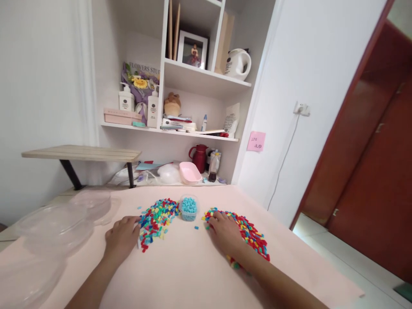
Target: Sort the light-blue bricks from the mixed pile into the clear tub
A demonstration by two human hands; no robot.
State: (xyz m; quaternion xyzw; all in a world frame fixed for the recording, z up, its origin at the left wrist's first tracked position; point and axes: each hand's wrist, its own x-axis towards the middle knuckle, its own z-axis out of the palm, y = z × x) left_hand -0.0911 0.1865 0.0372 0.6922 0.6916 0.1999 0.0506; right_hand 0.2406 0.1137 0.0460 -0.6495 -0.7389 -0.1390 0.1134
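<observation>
Two piles of small coloured plastic pieces lie on the pink table cover. At the edge of the left pile (157, 219), my left hand (121, 235) rests with its fingers bent and its fingertips touching the nearest pieces. My right hand (222, 229) lies palm down over the near left side of the right pile (249, 229), its fingers apart among mostly red, yellow and blue pieces. Whatever is under its palm is hidden. Between the piles stands a small clear tub (189, 218) holding light blue pieces (189, 204). One loose blue piece (196, 227) lies just in front of it.
Several clear plastic containers (54, 227) stand on the left of the pink cover (167, 279). Behind are a raised wooden stand (80, 152), a pink basin (190, 172), a red jug (199, 158) and a bottle of dark liquid (213, 167), below white shelves (206, 77).
</observation>
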